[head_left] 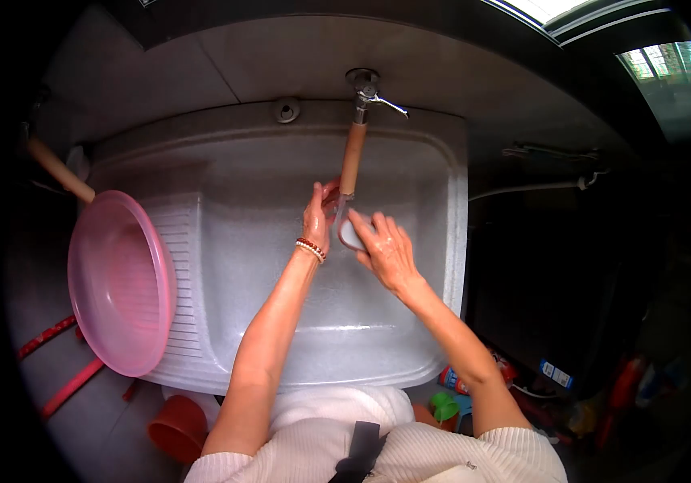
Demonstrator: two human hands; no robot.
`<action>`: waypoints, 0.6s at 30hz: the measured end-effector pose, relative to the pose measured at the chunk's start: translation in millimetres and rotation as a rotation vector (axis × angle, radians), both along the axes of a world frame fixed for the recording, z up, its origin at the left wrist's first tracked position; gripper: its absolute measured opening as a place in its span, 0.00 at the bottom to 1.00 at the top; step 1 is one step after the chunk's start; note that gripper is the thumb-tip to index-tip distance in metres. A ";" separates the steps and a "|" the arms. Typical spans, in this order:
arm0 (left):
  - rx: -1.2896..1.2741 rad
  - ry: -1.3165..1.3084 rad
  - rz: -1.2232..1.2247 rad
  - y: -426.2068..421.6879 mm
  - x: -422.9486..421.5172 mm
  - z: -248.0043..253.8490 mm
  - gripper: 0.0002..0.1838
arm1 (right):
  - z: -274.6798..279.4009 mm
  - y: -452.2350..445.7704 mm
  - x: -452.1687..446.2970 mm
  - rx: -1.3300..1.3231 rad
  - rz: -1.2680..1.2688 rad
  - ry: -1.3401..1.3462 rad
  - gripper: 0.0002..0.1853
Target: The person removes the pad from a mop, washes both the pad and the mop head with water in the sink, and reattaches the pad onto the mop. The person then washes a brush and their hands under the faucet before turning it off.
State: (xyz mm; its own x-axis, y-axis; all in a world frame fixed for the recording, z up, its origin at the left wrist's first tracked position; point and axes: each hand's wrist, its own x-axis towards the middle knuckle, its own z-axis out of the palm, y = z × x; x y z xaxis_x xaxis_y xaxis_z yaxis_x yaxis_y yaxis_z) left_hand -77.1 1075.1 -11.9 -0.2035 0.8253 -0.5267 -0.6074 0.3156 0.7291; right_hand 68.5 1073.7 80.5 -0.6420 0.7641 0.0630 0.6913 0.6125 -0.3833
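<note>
Over the basin of a grey laundry sink (269, 185), water runs from a tan hose (352, 157) fitted to a metal tap (364, 92). My left hand (319, 221), with beaded bracelets (311, 249) at its wrist, is beside the hose's lower end. Its fingers are stretched and wet, and I see nothing in them. My right hand (390, 251) grips a small white rounded object (351, 234) beside the stream, thumb and fingers around its edge. Whether this is soap or a small dish, I cannot make out.
A pink plastic basin (120, 282) leans over the ribbed washboard (184, 282) on the sink's left. Below the front edge are a red bucket (178, 428) and a green plastic item (444, 406). A second tan hose (59, 169) hangs at far left.
</note>
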 end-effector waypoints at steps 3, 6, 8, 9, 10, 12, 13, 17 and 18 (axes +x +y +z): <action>-0.067 0.049 -0.009 -7.8 -10.1 6.1 0.34 | 3.9 -12.4 26.5 -0.305 -0.120 0.082 0.33; -0.066 0.011 -0.020 -20.6 -19.5 -2.8 0.32 | 41.1 -3.6 38.6 -0.561 -0.171 0.386 0.31; -0.089 0.017 -0.019 -30.1 -20.5 -11.9 0.31 | 67.4 10.8 40.2 -1.009 -0.249 0.611 0.30; -0.124 0.022 -0.027 -34.3 -19.2 -17.0 0.31 | 63.2 12.9 35.2 -1.105 -0.243 0.881 0.28; -0.158 0.028 -0.034 -39.2 -18.7 -22.9 0.31 | 59.1 14.9 30.1 -1.205 -0.216 1.150 0.27; -0.197 0.021 -0.038 -47.5 -16.0 -31.0 0.30 | -12.3 6.6 33.0 -1.382 -0.389 0.791 0.27; -0.211 0.022 -0.042 -52.5 -15.0 -35.3 0.30 | -21.0 7.5 21.7 -1.073 -0.296 0.202 0.27; -0.273 0.039 -0.030 -65.5 -16.5 -35.3 0.29 | -18.3 2.3 24.0 -0.403 -0.373 0.086 0.27; -0.291 0.034 -0.040 -76.0 -17.5 -36.8 0.29 | -11.2 7.8 29.3 -0.315 -0.380 0.206 0.27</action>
